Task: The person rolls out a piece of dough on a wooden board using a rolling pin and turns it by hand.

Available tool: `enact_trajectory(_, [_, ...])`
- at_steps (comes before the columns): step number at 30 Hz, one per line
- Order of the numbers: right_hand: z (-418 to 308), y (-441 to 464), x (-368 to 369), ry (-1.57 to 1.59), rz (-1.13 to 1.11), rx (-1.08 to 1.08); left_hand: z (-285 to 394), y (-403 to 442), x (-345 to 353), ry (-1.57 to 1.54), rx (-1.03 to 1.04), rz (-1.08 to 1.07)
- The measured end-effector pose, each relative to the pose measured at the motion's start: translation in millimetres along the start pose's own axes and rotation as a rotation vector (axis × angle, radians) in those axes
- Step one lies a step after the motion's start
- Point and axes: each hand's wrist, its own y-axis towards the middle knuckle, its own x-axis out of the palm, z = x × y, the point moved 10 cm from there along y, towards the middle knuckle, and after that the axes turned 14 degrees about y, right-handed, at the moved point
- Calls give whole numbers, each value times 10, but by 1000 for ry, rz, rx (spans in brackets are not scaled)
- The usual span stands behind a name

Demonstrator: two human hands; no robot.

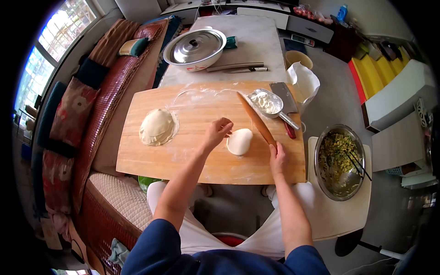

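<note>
A wooden board (197, 158) dusted with flour lies across the near end of a pale table (256, 30), where a metal-lidded basin (214, 56) and a knife with a black handle (256, 69) rest farther back. On the board's far right corner, a metal scoop of flour (266, 101) sits with its handle lying across a red-handled cleaver (283, 94); the rolling pin (256, 118) slants between this scoop and the dough disc (240, 143). Well to the left on the board is a stack of flattened dough (156, 127). To the right of the board, a metal bowl of chopped filling (340, 160) stands on a pale stool (341, 220), with black chopsticks (359, 166) leaning over its rim. The left hand (218, 133) has its fingers bent at the upper left edge of the disc, right of the board's middle; whether they pinch it I cannot tell. The right hand (277, 159) is wrapped around the near end of the pin. Counted: one pin, one separate disc, one stack whose layers cannot be numbered, one scoop, one cleaver, one filling bowl, two chopsticks.
</note>
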Motion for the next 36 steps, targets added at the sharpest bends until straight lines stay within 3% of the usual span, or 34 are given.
enact_trajectory(2, [16, 22, -58, 67, 46, 18, -95, -7, 100, 349, 305, 293])
enact_trajectory(4, [77, -1, -79, 66, 76, 28, -58, -157, 641, 902, 435, 224])
enact_trajectory(5, [102, -12, -68, 71, 87, 28, 63, -255, 944, 1012, 474, -4])
enact_trajectory(10, [146, -45, -67, 157, 52, 43, 473, -260, 1268, 960, 622, -85])
enact_trajectory(16, [175, -60, -48, 175, 12, 91, -481, 754, -103, 1063, 150, 275])
enact_trajectory(21, [229, -81, 3, 201, -35, 131, -1369, 933, -1413, 1073, -248, 568])
enact_trajectory(24, [184, -72, 10, 206, -46, 131, -1760, 1129, -1915, 972, -411, 667])
enact_trajectory(27, [216, -74, 12, 165, -65, 159, -1732, 1396, -1976, 953, -481, 569])
enact_trajectory(31, [218, -74, 22, 124, -76, 111, -1341, 1785, -1431, 1029, -336, 382])
enact_trajectory(36, [223, -85, 45, 197, -64, 183, -448, 1367, -150, 1263, 155, 196])
